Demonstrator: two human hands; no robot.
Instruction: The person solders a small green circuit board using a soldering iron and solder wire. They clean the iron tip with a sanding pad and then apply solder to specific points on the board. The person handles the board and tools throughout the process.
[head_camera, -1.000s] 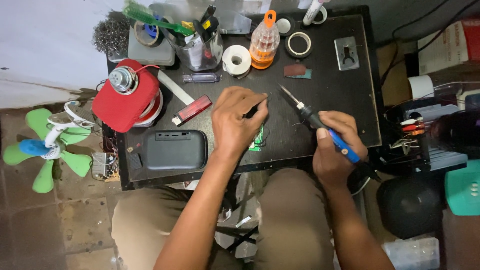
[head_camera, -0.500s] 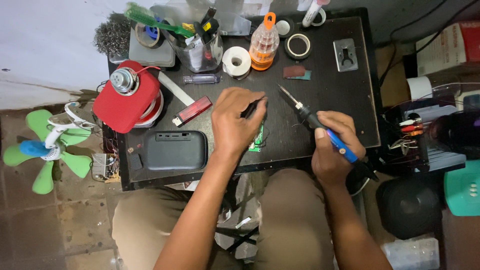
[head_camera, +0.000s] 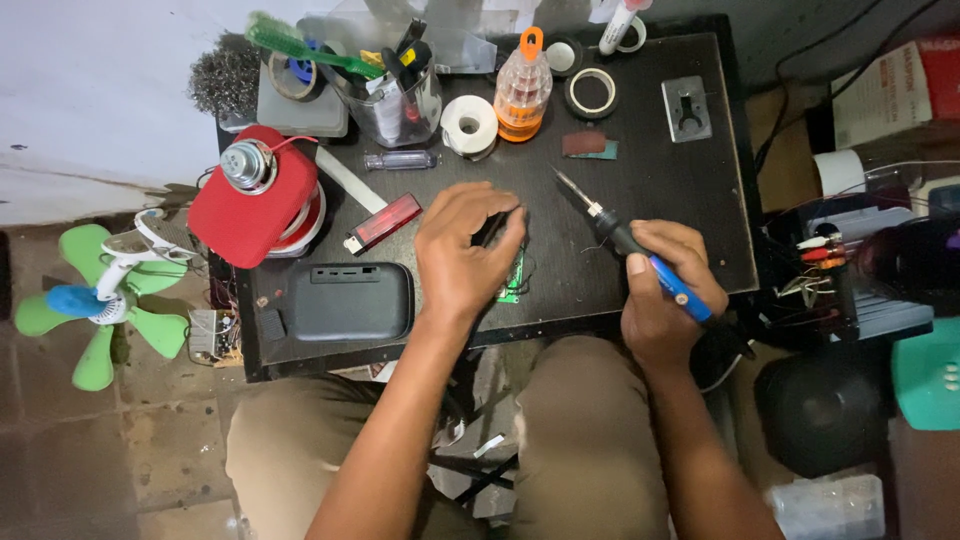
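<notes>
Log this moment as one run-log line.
left hand: on green circuit board | right hand: grips blue-handled soldering iron, tip raised off black table | red flash drive: beside left hand

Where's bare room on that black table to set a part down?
Free: table right side, between metal plate, soldering iron and right edge. Crowded: back-left around tool cup and red speaker; left hand covers the centre.

Dim, soft light; sharp focus

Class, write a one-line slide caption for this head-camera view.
Left hand pins a green circuit board while the right hand holds a soldering iron.
</notes>
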